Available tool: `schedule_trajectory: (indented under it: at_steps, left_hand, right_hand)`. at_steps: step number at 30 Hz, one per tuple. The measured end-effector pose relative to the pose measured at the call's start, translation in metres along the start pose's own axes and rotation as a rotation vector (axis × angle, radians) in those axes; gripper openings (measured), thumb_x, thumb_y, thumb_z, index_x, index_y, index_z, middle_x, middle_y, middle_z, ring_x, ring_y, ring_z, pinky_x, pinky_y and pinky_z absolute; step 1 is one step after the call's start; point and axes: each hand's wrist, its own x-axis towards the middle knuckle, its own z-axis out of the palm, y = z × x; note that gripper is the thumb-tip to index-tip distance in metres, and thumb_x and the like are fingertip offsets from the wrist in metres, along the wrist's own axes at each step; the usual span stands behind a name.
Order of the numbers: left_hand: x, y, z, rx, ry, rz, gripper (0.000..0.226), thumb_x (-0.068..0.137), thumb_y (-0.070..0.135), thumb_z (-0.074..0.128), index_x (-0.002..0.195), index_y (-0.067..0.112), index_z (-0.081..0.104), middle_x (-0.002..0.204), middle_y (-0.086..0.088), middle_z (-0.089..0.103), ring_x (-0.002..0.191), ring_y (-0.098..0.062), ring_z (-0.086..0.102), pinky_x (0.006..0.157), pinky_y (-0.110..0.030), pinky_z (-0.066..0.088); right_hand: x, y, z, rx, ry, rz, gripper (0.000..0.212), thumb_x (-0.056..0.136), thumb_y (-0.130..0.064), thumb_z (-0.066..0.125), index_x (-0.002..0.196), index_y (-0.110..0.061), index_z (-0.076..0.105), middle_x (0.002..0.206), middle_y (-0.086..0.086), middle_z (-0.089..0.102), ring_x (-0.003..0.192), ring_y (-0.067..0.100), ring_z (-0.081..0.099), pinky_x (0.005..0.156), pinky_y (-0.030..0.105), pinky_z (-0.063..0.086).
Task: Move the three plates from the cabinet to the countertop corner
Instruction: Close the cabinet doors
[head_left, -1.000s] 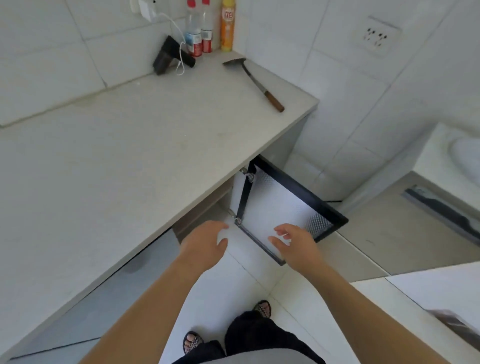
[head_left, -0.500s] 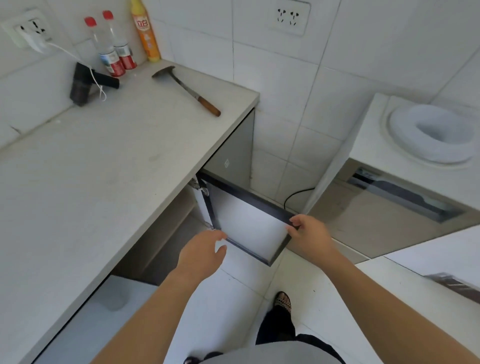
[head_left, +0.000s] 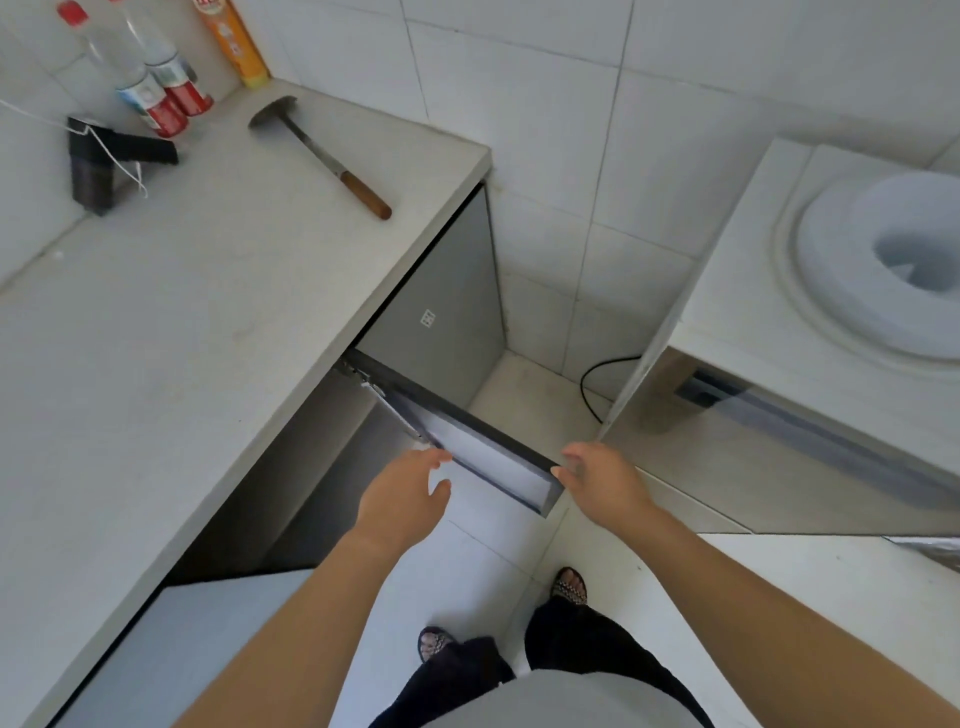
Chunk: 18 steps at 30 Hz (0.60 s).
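Note:
No plates show in the head view. Under the pale countertop (head_left: 182, 338) the dark-framed cabinet door (head_left: 467, 431) stands swung out, and the shadowed cabinet opening (head_left: 322, 467) shows nothing of its contents. My left hand (head_left: 402, 499) hovers in front of that opening with its fingers apart and nothing in it. My right hand (head_left: 602, 480) is at the door's outer corner, fingertips touching its edge, fingers loose rather than wrapped around it.
In the countertop's far corner lie a wooden-handled spatula (head_left: 322, 153), two clear bottles (head_left: 156, 98), an orange bottle (head_left: 234, 41) and a black plugged-in device (head_left: 104, 156). A lower counter with a white ring (head_left: 883, 270) stands to the right. A black cable (head_left: 592, 384) runs along the floor.
The door has swung further out with my right hand on its edge. My left hand stayed in front of the opening. The view has turned right.

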Motion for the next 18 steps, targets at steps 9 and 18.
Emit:
schedule_trajectory:
  at_steps: [9, 18]
  left_hand:
    - [0.024, -0.008, 0.008, 0.016, -0.031, 0.011, 0.033, 0.094, 0.031, 0.047, 0.126, 0.027, 0.052, 0.134, 0.003, 0.052, 0.121, -0.017, 0.050, 0.103, -0.028, 0.038]
    - [0.050, -0.003, 0.008, -0.098, 0.093, 0.055, 0.034, 0.092, 0.025, 0.051, 0.126, 0.020, 0.052, 0.133, 0.000, 0.051, 0.118, -0.018, 0.051, 0.096, -0.026, 0.039]
  right_hand:
    - [0.011, -0.002, 0.013, 0.066, -0.008, 0.020, 0.027, 0.091, -0.023, 0.056, 0.110, -0.005, 0.064, 0.106, 0.013, 0.066, 0.096, 0.025, 0.061, 0.085, 0.035, 0.049]
    - [-0.005, -0.004, 0.024, 0.097, 0.034, 0.063, 0.025, 0.089, -0.016, 0.059, 0.112, -0.006, 0.064, 0.106, 0.013, 0.067, 0.096, 0.024, 0.061, 0.087, 0.031, 0.048]
